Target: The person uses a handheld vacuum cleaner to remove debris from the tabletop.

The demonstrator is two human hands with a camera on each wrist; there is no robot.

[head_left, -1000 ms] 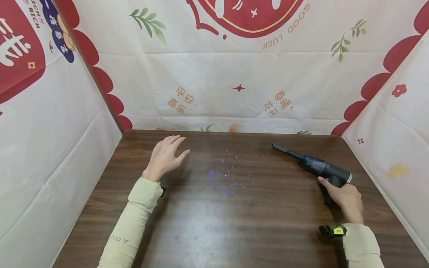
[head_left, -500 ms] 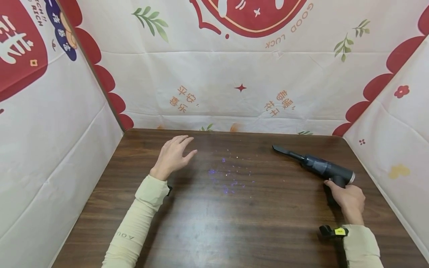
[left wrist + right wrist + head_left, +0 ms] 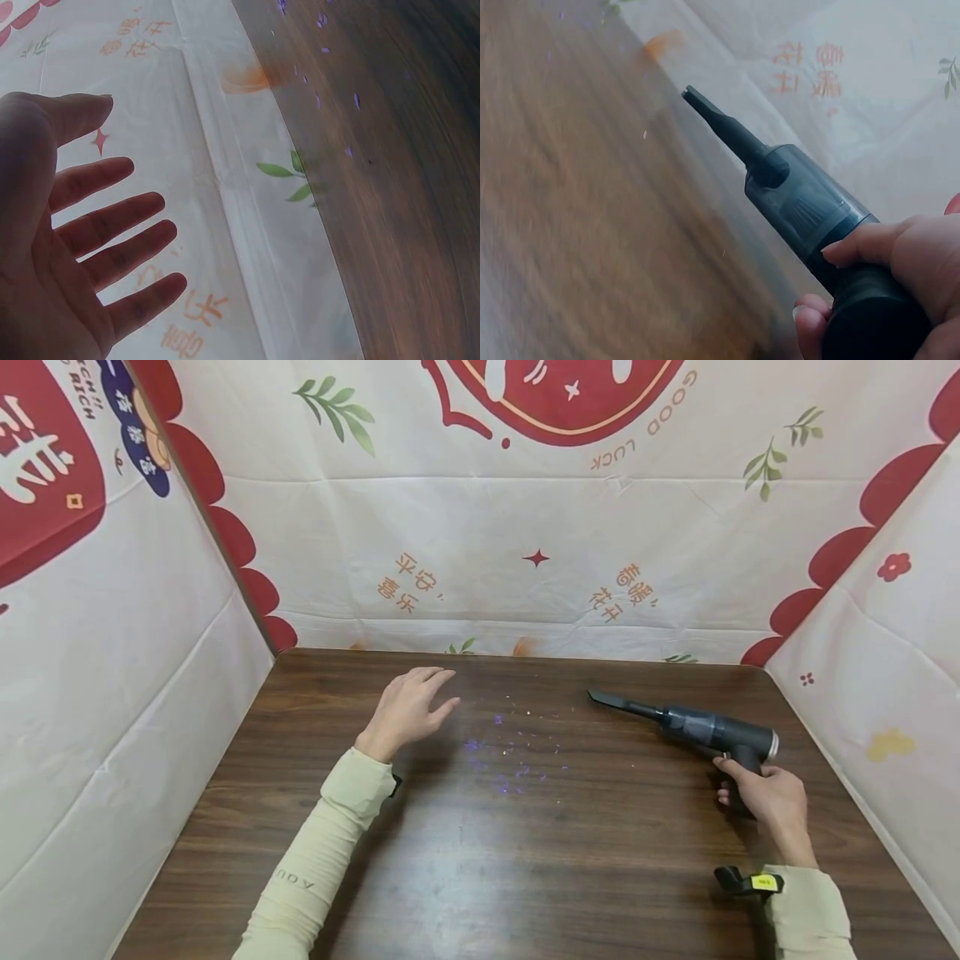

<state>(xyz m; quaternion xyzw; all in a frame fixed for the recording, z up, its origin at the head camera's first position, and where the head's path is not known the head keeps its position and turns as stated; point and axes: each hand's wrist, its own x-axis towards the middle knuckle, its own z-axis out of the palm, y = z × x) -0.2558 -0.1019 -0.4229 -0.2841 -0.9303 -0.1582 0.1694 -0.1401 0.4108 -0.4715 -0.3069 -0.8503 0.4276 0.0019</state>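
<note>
Hovering over the wooden table at about ten o'clock from its middle, my left hand has its fingers spread and relaxed, holding nothing. Just to its right, toward three o'clock, I see purple scraps scattered on the wood. Farther right, at the table's three o'clock side, my right hand has its fingers wrapped around the handle of the dark handheld vacuum, nozzle aimed toward nine o'clock at the scraps.
</note>
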